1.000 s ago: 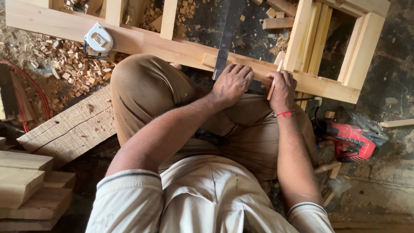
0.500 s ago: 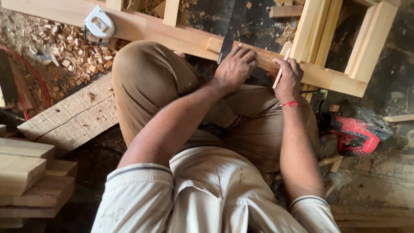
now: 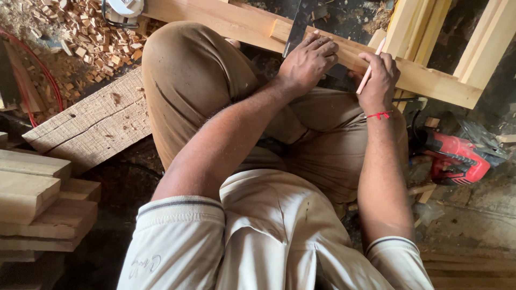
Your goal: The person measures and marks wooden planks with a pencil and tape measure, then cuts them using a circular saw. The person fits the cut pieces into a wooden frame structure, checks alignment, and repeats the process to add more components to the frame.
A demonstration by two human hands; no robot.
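Observation:
I sit on the floor with brown trousers over bent knees. My left hand (image 3: pixel 307 62) presses flat on a dark metal square (image 3: pixel 297 27) laid across a long pale wooden rail (image 3: pixel 430 80). My right hand (image 3: pixel 379 80), with a red thread at its wrist, holds a pink pencil (image 3: pixel 371 67) with its tip against the same rail, just right of the square. The blade of the square runs up out of the top of the view.
A wooden frame (image 3: pixel 484 48) rises at the upper right. A red power tool (image 3: pixel 457 158) lies at the right. A rough plank (image 3: pixel 91 126) and stacked boards (image 3: pixel 37 198) sit left. Wood chips (image 3: pixel 86 40), a tape measure (image 3: pixel 124 7) and a red cable (image 3: pixel 40 75) lie upper left.
The view has dipped, so the rail and hands sit higher in the picture. Both hands stay on the rail, the left on the square and the right with the pencil.

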